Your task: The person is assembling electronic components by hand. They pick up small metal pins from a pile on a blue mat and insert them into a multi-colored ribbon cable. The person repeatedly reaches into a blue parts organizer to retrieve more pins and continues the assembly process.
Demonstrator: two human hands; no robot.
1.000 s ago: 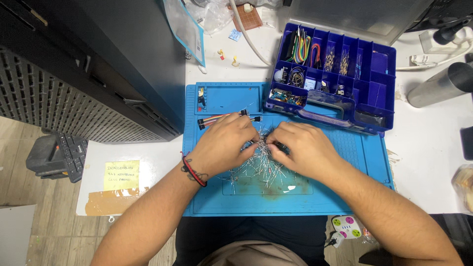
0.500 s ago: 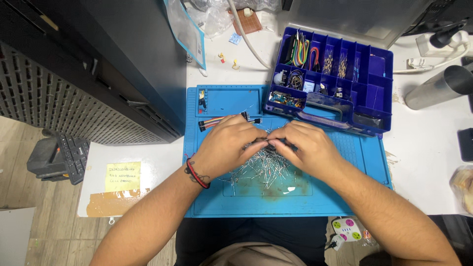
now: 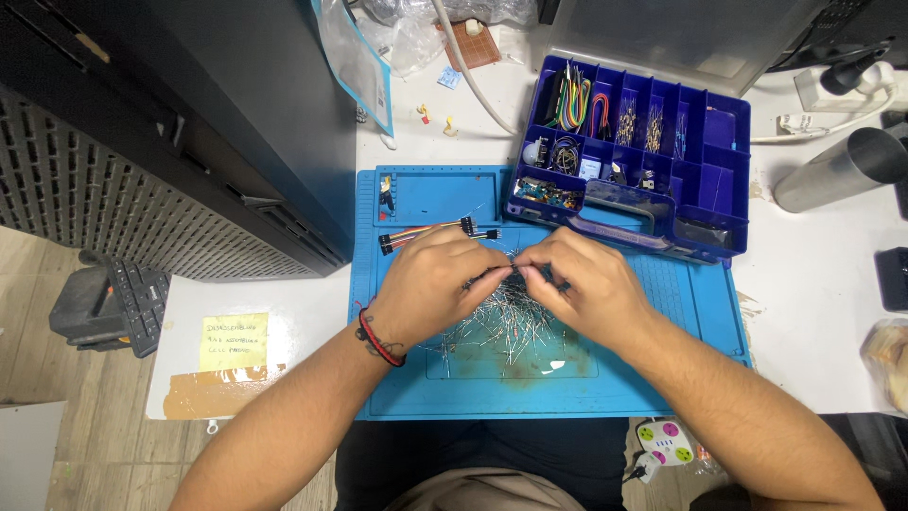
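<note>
Pinching thin leads [image 3: 501, 322] beside blue organizer [image 3: 719, 203] holding sorted components [image 3: 653, 128].

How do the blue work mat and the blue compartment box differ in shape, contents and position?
The blue work mat lies flat under both hands and carries a loose pile of thin metal-legged components; the blue compartment box is deeper, walled into cells holding sorted parts. The mat is lighter blue and nearer the person; the box is darker, resting partly on the mat's far edge. Both are rectangular.
</note>
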